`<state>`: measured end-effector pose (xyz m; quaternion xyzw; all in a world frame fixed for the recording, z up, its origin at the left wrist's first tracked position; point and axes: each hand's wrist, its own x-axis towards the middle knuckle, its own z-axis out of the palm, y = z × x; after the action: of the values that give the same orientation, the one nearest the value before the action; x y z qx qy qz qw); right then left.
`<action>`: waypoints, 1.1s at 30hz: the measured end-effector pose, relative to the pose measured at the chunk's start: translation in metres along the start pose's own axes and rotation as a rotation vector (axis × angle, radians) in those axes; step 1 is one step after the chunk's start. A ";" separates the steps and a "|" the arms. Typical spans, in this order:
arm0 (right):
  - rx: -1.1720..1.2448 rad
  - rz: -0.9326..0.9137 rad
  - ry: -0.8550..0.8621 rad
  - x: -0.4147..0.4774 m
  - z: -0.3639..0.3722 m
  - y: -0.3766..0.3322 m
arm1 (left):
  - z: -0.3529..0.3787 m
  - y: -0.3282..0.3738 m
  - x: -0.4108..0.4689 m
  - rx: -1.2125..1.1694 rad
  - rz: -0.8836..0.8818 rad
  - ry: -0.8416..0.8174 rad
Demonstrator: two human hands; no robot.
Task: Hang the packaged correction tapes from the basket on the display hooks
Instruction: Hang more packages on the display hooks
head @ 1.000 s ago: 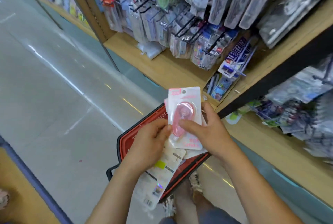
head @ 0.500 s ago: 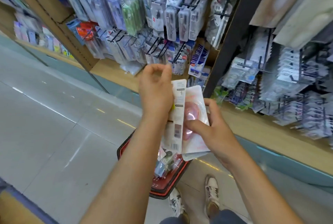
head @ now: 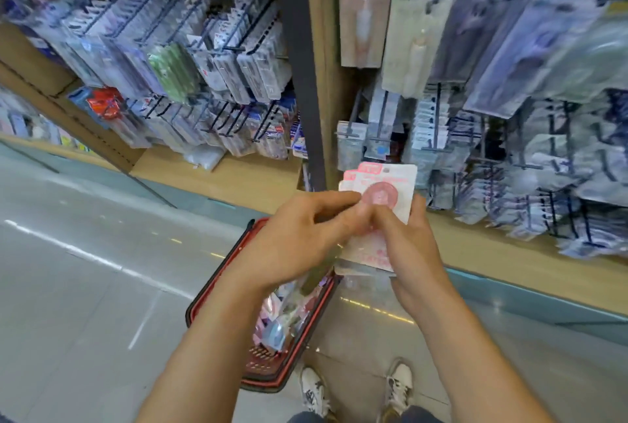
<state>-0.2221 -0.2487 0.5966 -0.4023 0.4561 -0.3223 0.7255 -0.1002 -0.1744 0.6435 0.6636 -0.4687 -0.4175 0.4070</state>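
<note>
Several pink correction tape packs [head: 385,184] sit fanned in a small stack, held in the air above the far end of the red basket [head: 268,383], up and to its right. The front card faces you, with a round pink blister in its middle and a pink header strip along its top.

Your right hand [head: 411,252] grips the stack from the side away from the basket. The thumb lies across the front of the card and a fingertip shows past the card's right edge, so the fingers wrap behind it. Your left hand [head: 299,239] hovers directly over the basket with its fingers curled, and its index finger and thumb pinch the near left edge of the front card beside the blister. A blurred strip of packaging shows just under this hand; you cannot tell whether the hand holds it.

The basket stands on the grey floor [head: 85,286] with more wrapped goods inside, too smeared to name. Your shoes [head: 314,388] stand just to its right at the near end.

Beyond the basket runs a wooden ledge [head: 238,181], and above that a dark post [head: 299,82] rises. Display hooks [head: 353,134] loaded with hanging packs fill the wall on both sides of it, all heavily blurred.
</note>
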 end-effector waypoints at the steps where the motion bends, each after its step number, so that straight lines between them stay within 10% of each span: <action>1: -0.030 -0.021 -0.008 0.000 -0.008 -0.006 | 0.006 0.005 -0.001 -0.031 0.012 0.068; 11: -0.083 -0.251 -0.056 -0.003 -0.112 -0.084 | 0.055 0.061 0.041 0.182 0.023 0.514; 19: -0.365 -0.631 -0.078 -0.030 -0.177 -0.146 | 0.117 0.129 0.086 -0.116 0.109 0.475; 33: -0.207 -0.670 -0.021 -0.052 -0.181 -0.203 | 0.153 0.221 0.130 -0.257 0.328 0.292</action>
<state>-0.4283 -0.3530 0.7487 -0.6043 0.3217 -0.4903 0.5394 -0.2785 -0.3734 0.7776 0.5750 -0.4492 -0.3018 0.6136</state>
